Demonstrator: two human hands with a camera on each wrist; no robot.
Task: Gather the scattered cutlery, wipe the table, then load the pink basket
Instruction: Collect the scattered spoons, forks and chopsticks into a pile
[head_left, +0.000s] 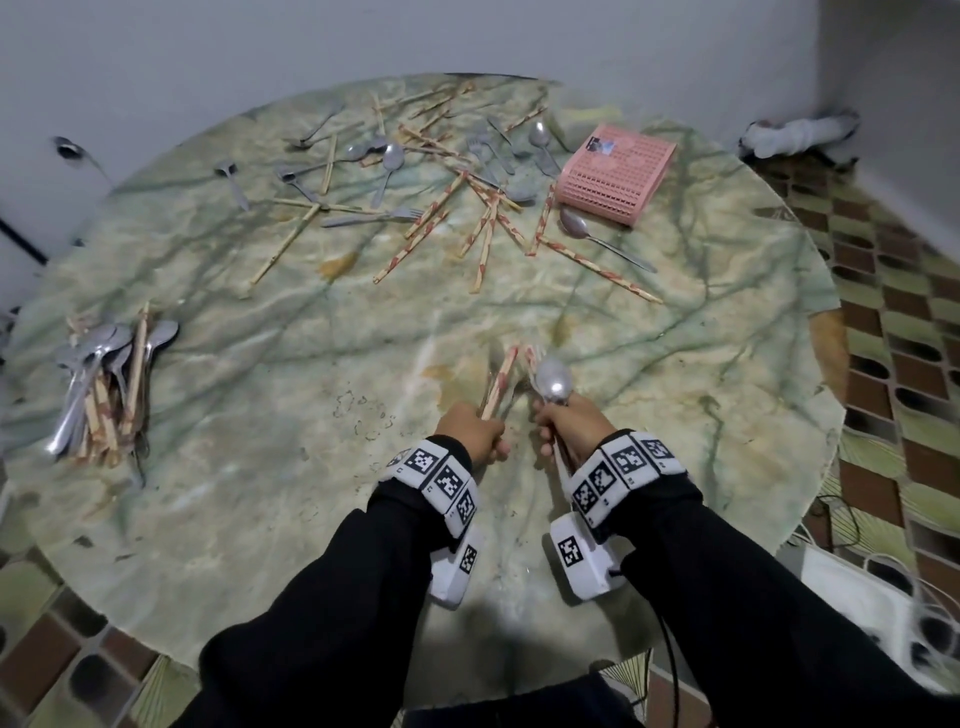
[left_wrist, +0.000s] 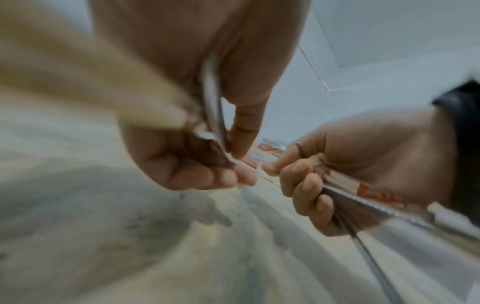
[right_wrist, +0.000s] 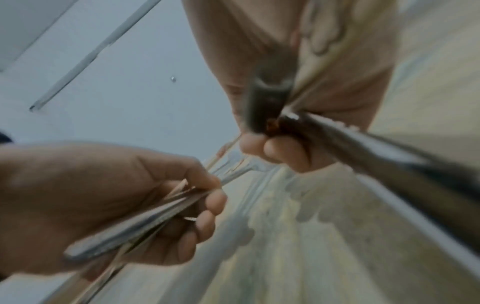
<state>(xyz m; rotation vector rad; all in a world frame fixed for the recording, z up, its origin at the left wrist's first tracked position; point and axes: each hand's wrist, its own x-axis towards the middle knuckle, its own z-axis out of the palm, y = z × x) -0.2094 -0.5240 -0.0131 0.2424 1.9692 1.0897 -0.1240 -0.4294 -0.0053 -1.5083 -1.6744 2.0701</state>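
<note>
Over the near middle of the marbled round table (head_left: 311, 467), my two hands are close together. My left hand (head_left: 470, 431) grips a bundle of red-patterned chopsticks (head_left: 501, 379) and metal handles (left_wrist: 213, 107). A large spoon (head_left: 553, 382) and more chopsticks (left_wrist: 376, 193) are gripped in my right hand (head_left: 563, 421). Each wrist view shows the other hand's fist, my right hand (left_wrist: 363, 164) and my left hand (right_wrist: 103, 195). The pink basket (head_left: 615, 174) lies upside down at the far right. Scattered cutlery (head_left: 415, 171) covers the far side. A gathered pile (head_left: 104, 384) sits at the left edge.
A lone spoon (head_left: 602, 236) lies just in front of the basket. A white cloth (head_left: 795, 135) is bundled on the floor in the back right corner. A white power strip (head_left: 872, 608) with cables sits on the tiled floor to my right. A grey wall stands behind the table.
</note>
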